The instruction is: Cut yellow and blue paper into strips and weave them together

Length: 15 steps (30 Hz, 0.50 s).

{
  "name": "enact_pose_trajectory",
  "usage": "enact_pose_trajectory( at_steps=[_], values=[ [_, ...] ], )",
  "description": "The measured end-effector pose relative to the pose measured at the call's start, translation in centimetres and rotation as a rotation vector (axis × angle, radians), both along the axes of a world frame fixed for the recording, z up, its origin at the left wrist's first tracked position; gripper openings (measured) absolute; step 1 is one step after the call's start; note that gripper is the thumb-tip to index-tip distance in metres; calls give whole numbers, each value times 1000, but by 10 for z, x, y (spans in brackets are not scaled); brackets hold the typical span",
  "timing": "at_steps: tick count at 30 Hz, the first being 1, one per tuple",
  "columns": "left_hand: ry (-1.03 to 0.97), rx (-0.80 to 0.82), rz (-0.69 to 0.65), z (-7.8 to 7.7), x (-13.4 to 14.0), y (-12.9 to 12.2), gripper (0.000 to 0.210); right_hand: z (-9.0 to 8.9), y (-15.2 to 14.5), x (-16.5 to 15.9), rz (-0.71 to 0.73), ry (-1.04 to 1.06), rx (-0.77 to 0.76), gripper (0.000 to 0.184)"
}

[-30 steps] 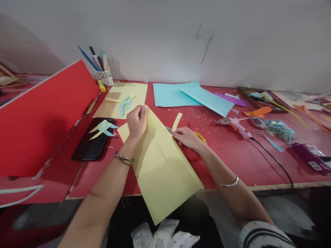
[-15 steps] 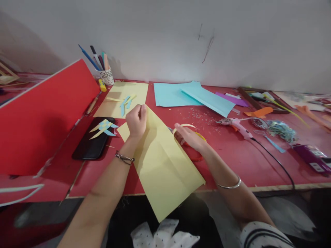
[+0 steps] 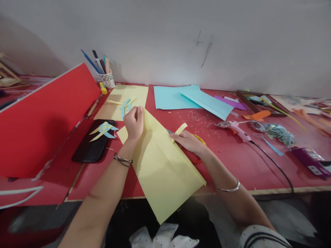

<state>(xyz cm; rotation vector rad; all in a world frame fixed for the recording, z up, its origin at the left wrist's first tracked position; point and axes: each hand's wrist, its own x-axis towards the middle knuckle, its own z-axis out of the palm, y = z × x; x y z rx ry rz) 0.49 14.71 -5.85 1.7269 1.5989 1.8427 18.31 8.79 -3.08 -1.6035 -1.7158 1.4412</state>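
A sheet of yellow paper [image 3: 160, 172] slants from the table over its front edge, with a crease near its right side. My left hand [image 3: 133, 123] is closed around its upper corner. My right hand [image 3: 190, 142] pinches the sheet's right edge, where a narrow yellow paper strip [image 3: 181, 129] stands up above the fingers. Under and behind the right hand, a yellow and red handle [image 3: 200, 139] shows in part, with a grey blade tip near the paper; these look like scissors, mostly hidden. To the left, a woven blue and yellow paper fish [image 3: 104, 130] lies on a black phone [image 3: 90, 148].
Blue paper sheets [image 3: 173, 98] and a flat yellow sheet [image 3: 139, 91] lie at the back. A pink glue gun [image 3: 239, 131], tinsel [image 3: 279, 134] and a purple power strip [image 3: 311, 162] are on the right. At left stand a red board [image 3: 51, 117] and a pen cup [image 3: 107, 80].
My right hand has shifted slightly left onto the paper's edge, its fingers now pinching it. The narrow strip stands more upright. My left hand keeps its hold on the corner.
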Motion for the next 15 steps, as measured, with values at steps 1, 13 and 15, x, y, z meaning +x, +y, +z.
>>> enact_pose_trajectory(
  at_steps=[1, 13, 15],
  values=[
    [-3, 8, 1, 0, -1, 1, 39, -1, 0, 0, -12, 1, -14, 33],
    [-16, 77, 99, -3, -12, 7, 36, -3, 11, 26, 244, -243, 21, 35],
    [-6, 76, 96, -3, -12, 8, 36, -2, 12, 28, 184, -241, -14, 38]
  ],
)
